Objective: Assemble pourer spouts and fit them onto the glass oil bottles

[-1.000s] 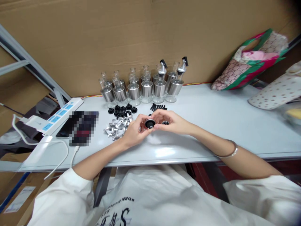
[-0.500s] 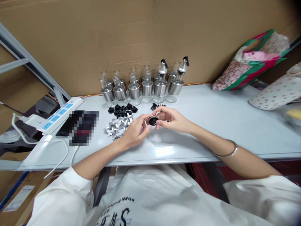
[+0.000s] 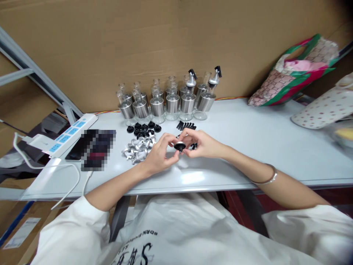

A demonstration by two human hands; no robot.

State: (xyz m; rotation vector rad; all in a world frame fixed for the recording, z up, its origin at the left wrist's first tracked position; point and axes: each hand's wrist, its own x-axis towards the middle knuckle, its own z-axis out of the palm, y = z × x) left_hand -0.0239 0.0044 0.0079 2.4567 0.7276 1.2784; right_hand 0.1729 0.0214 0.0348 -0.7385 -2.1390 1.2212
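Between my two hands, over the front middle of the table, is a pourer stopper, black and ringed, with a silvery rim. My left hand pinches it from the left, and my right hand grips its right side. Just left of my left hand lies a heap of silver pourer spouts. Behind the heap are several black stoppers. Small black levers lie in a row beyond my right hand, and some little black pieces are partly hidden behind its fingers.
Glass bottles with steel sleeves stand in rows along the cardboard wall; two carry complete pourers. To the left are a power strip, a charging cable and pixelated dark devices. A patterned bag and a dotted cylindrical item occupy the right.
The stopper has tilted, so its ringed side and tip now face toward me and downward. My right hand has shifted slightly lower, uncovering more of the lever row.
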